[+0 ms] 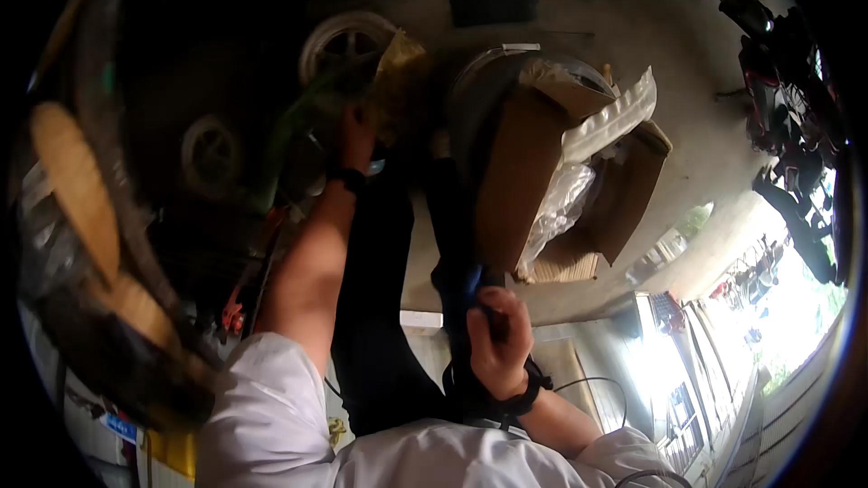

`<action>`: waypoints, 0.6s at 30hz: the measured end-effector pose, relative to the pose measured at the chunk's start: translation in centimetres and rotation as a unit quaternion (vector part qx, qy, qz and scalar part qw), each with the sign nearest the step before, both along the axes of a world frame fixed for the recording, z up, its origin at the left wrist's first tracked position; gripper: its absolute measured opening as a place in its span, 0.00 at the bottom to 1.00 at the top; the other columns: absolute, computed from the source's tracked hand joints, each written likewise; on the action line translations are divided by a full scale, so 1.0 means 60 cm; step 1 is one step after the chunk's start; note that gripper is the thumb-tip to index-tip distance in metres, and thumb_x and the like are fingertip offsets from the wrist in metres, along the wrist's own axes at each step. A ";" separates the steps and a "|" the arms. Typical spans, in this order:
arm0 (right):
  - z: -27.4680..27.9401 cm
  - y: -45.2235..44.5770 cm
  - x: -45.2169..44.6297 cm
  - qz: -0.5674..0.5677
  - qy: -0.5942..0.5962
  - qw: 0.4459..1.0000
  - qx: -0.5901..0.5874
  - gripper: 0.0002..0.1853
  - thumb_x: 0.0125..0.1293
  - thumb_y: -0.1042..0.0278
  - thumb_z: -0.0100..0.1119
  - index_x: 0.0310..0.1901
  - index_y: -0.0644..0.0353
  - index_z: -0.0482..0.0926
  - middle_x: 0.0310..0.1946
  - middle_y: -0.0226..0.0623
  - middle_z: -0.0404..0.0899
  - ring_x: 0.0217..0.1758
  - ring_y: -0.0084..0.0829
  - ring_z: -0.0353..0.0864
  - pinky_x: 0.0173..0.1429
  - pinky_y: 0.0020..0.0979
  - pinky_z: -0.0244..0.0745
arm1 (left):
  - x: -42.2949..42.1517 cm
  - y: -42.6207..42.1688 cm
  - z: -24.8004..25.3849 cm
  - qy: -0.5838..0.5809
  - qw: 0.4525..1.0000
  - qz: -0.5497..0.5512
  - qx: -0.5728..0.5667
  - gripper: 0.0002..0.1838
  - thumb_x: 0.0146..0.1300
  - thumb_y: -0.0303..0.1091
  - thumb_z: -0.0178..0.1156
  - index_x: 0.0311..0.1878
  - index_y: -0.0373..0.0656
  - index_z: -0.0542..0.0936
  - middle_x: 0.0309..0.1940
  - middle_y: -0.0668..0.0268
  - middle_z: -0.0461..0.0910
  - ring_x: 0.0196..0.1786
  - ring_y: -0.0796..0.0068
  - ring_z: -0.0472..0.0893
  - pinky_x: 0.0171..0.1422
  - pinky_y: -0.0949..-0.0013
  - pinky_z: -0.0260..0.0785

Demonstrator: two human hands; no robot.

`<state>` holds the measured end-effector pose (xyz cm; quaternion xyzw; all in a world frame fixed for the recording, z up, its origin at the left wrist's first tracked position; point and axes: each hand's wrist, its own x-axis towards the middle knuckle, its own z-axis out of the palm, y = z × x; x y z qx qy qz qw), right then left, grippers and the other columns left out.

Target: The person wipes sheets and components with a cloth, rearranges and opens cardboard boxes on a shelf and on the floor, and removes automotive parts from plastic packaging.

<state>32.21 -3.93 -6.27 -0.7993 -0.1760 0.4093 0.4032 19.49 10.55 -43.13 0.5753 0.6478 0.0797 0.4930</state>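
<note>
A grey floor (pixel 714 117) spreads across the upper and right frame. The person's dark trousers (pixel 375 307) run up the centre. Right of them, an open cardboard box (pixel 515 190) has its flaps spread, with a pale puffed plastic strip (pixel 615 117) across its rim and crumpled clear plastic (pixel 565 203) at its opening. At upper left, a spoked wheel (pixel 339 47) lies above a smaller wheel (pixel 212 154). Near the larger one, at upper centre, is a yellow bag (pixel 400 59).

The left hand (pixel 357 134) reaches just beside and below the bag; its grip is shadowed and blurred, so whether it is clamped on the bag cannot be told. The right hand (pixel 502 343), below the box, has curled fingers; whether its grip is clamped on anything cannot be told. A small blue thing (pixel 473 280) sits just above it.
</note>
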 end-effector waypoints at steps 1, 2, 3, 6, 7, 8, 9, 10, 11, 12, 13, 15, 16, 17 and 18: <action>0.009 0.003 -0.004 -0.011 -0.001 1.000 0.010 0.13 0.60 0.85 0.60 0.46 0.65 0.74 0.41 0.33 0.77 0.27 0.14 0.63 0.29 0.18 0.58 | -0.007 -0.002 0.050 -0.056 0.997 0.039 0.047 0.16 0.71 0.40 0.53 0.53 0.37 0.73 0.38 0.58 0.80 0.43 0.61 0.79 0.48 0.60 0.70; 0.021 0.004 -0.007 -0.024 0.011 1.000 0.008 0.13 0.60 0.85 0.60 0.46 0.65 0.74 0.41 0.32 0.77 0.27 0.14 0.63 0.29 0.17 0.58 | -0.016 0.008 0.106 -0.115 0.986 0.074 0.098 0.16 0.72 0.40 0.51 0.53 0.37 0.72 0.35 0.63 0.79 0.40 0.65 0.79 0.45 0.62 0.70; 0.036 0.017 -0.006 -0.042 0.017 0.999 0.026 0.13 0.61 0.85 0.60 0.47 0.64 0.75 0.42 0.32 0.77 0.27 0.14 0.64 0.29 0.18 0.58 | -0.027 0.017 0.172 -0.124 0.984 0.098 0.085 0.15 0.73 0.39 0.51 0.53 0.37 0.71 0.33 0.67 0.75 0.37 0.71 0.75 0.42 0.65 0.67; 0.097 0.036 0.001 -0.045 0.003 0.998 0.038 0.13 0.62 0.85 0.59 0.48 0.64 0.74 0.43 0.32 0.77 0.28 0.13 0.65 0.29 0.17 0.58 | -0.047 0.038 0.435 -0.154 0.971 0.184 0.019 0.11 0.73 0.38 0.52 0.50 0.40 0.70 0.27 0.76 0.62 0.29 0.84 0.61 0.34 0.73 0.58; 0.122 0.048 0.003 -0.046 -0.001 0.997 0.056 0.13 0.62 0.85 0.58 0.48 0.65 0.74 0.43 0.33 0.77 0.28 0.13 0.66 0.30 0.17 0.59 | -0.051 0.050 0.522 -0.165 0.962 0.220 -0.013 0.10 0.72 0.37 0.53 0.47 0.41 0.69 0.26 0.77 0.57 0.28 0.87 0.56 0.31 0.76 0.53; 0.148 0.060 0.011 -0.046 -0.010 0.996 0.075 0.13 0.62 0.85 0.58 0.48 0.65 0.74 0.43 0.33 0.77 0.29 0.14 0.66 0.30 0.17 0.60 | -0.061 0.057 0.586 -0.176 0.958 0.225 -0.022 0.10 0.72 0.36 0.52 0.49 0.41 0.70 0.33 0.76 0.64 0.35 0.85 0.61 0.40 0.76 0.57; 0.174 0.075 0.016 -0.054 -0.007 0.992 0.111 0.13 0.63 0.85 0.57 0.49 0.65 0.73 0.43 0.34 0.77 0.30 0.14 0.67 0.31 0.17 0.61 | -0.072 0.064 0.649 -0.187 0.955 0.230 -0.031 0.11 0.72 0.36 0.52 0.51 0.40 0.71 0.41 0.74 0.70 0.42 0.84 0.67 0.48 0.76 0.62; 0.203 0.092 0.017 -0.063 0.001 0.987 0.146 0.13 0.63 0.86 0.56 0.49 0.66 0.73 0.44 0.34 0.77 0.30 0.14 0.68 0.32 0.17 0.62 | -0.078 0.077 0.703 -0.242 0.940 0.240 -0.029 0.10 0.72 0.35 0.51 0.51 0.41 0.71 0.41 0.74 0.71 0.43 0.84 0.68 0.49 0.75 0.62; 0.242 0.103 0.019 -0.072 0.007 0.981 0.180 0.13 0.64 0.86 0.55 0.49 0.66 0.73 0.44 0.35 0.77 0.31 0.15 0.68 0.32 0.17 0.63 | -0.083 0.080 0.750 -0.233 0.950 0.209 -0.003 0.11 0.72 0.34 0.50 0.53 0.41 0.71 0.45 0.71 0.72 0.46 0.80 0.70 0.52 0.73 0.63; 0.276 0.113 0.029 -0.039 -0.011 0.978 0.204 0.15 0.62 0.87 0.56 0.49 0.67 0.72 0.43 0.39 0.77 0.34 0.21 0.74 0.36 0.21 0.70 | -0.087 0.083 0.797 -0.224 0.958 0.179 0.025 0.11 0.72 0.33 0.49 0.54 0.41 0.70 0.48 0.68 0.72 0.49 0.76 0.72 0.55 0.71 0.64; 0.304 0.126 0.035 0.023 -0.055 0.960 0.275 0.15 0.60 0.87 0.58 0.48 0.66 0.72 0.43 0.41 0.77 0.35 0.24 0.76 0.36 0.23 0.71 | -0.092 0.086 0.844 -0.215 0.964 0.150 0.053 0.12 0.72 0.32 0.48 0.56 0.42 0.70 0.51 0.65 0.73 0.52 0.72 0.73 0.59 0.68 0.65; 0.369 0.156 0.051 0.143 -0.148 0.892 0.402 0.17 0.56 0.87 0.62 0.47 0.66 0.74 0.43 0.44 0.78 0.36 0.30 0.79 0.36 0.26 0.74 | -0.098 0.077 0.917 -0.062 0.982 0.014 0.179 0.15 0.72 0.34 0.49 0.58 0.40 0.69 0.54 0.61 0.72 0.55 0.65 0.73 0.62 0.66 0.64; 0.398 0.173 0.050 0.213 -0.172 0.862 0.427 0.19 0.49 0.84 0.65 0.46 0.65 0.76 0.42 0.46 0.78 0.35 0.38 0.81 0.34 0.30 0.77 | -0.082 0.073 0.961 -0.022 0.975 -0.014 0.220 0.17 0.71 0.35 0.49 0.59 0.39 0.68 0.55 0.59 0.70 0.56 0.63 0.72 0.63 0.64 0.64; 0.420 0.198 0.045 0.275 -0.183 0.821 0.466 0.21 0.48 0.78 0.65 0.47 0.62 0.78 0.43 0.45 0.77 0.31 0.37 0.80 0.31 0.32 0.77 | -0.067 0.068 1.004 0.019 0.965 -0.038 0.261 0.19 0.71 0.37 0.50 0.60 0.38 0.68 0.56 0.57 0.69 0.56 0.60 0.72 0.64 0.63 0.63; 0.446 0.214 0.035 0.310 -0.174 0.797 0.489 0.22 0.50 0.73 0.63 0.51 0.58 0.78 0.46 0.43 0.75 0.29 0.35 0.79 0.29 0.31 0.76 | -0.018 0.063 1.057 -0.034 0.961 0.007 0.273 0.17 0.71 0.38 0.48 0.56 0.37 0.69 0.49 0.59 0.70 0.50 0.65 0.72 0.59 0.65 0.64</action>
